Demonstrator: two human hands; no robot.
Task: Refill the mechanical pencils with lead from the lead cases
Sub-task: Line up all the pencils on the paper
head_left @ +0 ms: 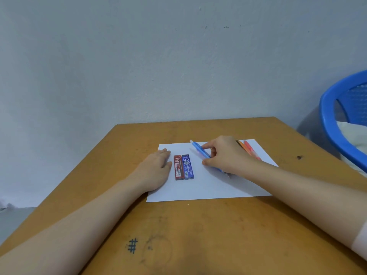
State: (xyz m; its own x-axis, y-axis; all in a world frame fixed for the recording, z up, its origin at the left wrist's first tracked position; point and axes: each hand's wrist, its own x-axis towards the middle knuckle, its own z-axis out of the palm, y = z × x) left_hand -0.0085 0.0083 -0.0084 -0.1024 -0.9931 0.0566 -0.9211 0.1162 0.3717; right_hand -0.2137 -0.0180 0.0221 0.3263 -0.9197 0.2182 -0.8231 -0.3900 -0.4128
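Your right hand [224, 155] pinches the light-blue plastic mechanical pencil [199, 149] in curled fingers, its whitish end jutting beyond them, while your left hand [156, 165] lies flat, straight-fingered, beside the rectangular red lead case [178, 167] and rectangular blue lead case [188, 166].

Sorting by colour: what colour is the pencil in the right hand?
The pencil the right hand holds is blue, seen in the head view.
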